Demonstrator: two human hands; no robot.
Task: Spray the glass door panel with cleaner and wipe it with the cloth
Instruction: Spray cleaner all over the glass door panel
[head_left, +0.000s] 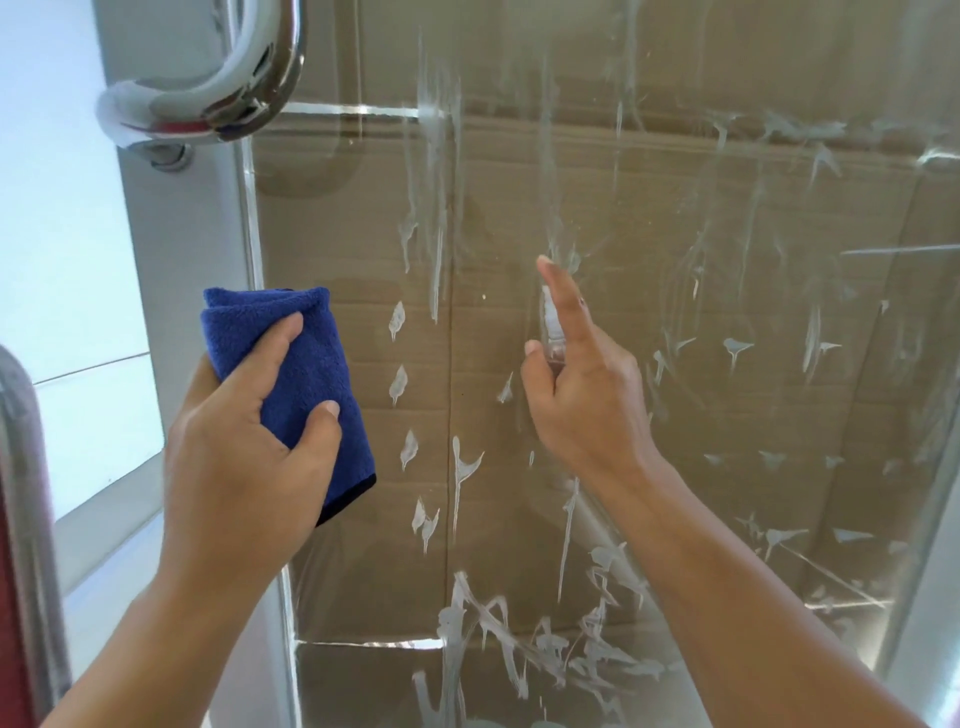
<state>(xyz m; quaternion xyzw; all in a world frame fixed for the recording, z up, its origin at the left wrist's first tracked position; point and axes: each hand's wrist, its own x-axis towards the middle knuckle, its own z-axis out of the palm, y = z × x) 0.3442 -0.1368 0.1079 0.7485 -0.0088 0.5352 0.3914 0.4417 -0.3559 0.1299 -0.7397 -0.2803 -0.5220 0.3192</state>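
The glass door panel fills the view, streaked with white smears and drips of cleaner, with brown cardboard behind it. My left hand grips a folded blue cloth, held close to the glass near the panel's left edge. My right hand holds a small clear spray bottle upright in front of the glass; the index finger is raised over its top. Most of the bottle is hidden by the hand.
A curved chrome door handle sits on the white door frame at upper left. Another chrome bar stands at the far left edge. The white frame also borders the panel at lower right.
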